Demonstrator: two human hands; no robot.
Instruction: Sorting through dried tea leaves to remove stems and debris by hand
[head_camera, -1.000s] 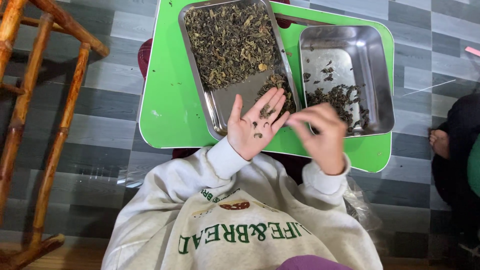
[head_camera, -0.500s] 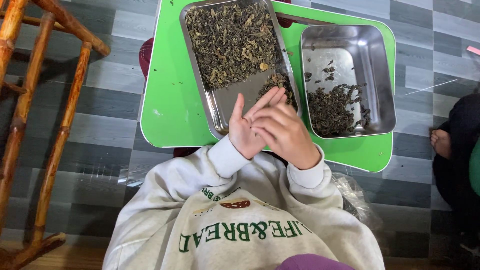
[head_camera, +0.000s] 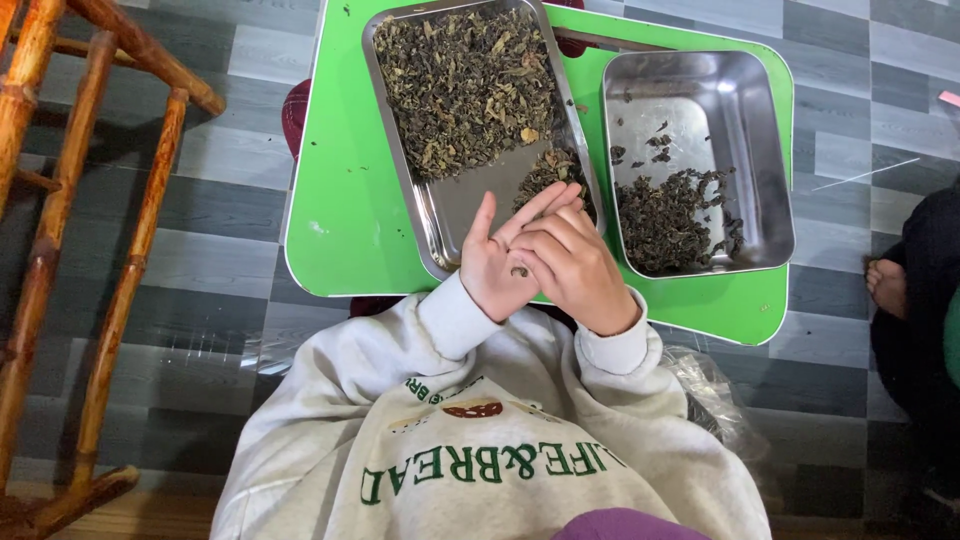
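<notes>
In the head view, the left hand (head_camera: 497, 262) lies palm up and flat, fingers spread, at the centre of the frame, over the near edge of the green table (head_camera: 340, 200). A few dark bits of dried leaf (head_camera: 519, 271) sit on that open palm. The right hand (head_camera: 575, 268) is laid over it from the right, fingers curled down so the tips press into the palm; whether they have pinched a bit cannot be told, since the knuckles hide the tips. Just above the hands, in the upper middle of the frame, is a long steel tray (head_camera: 440, 215) heaped with loose greenish leaves — its near end is mostly bare metal. To the right is a deeper steel pan (head_camera: 770, 150) with a smaller, darker pile (head_camera: 668, 215) in its lower left corner. A wooden frame (head_camera: 60, 230) stands at the left edge (another person's bare foot (head_camera: 886, 285) shows at the far right). Picking from a palm goes best, I would judge, with the palm kept level and still over the table, so dropped bits land there — and with the fingertips taking one piece at a time.
</notes>
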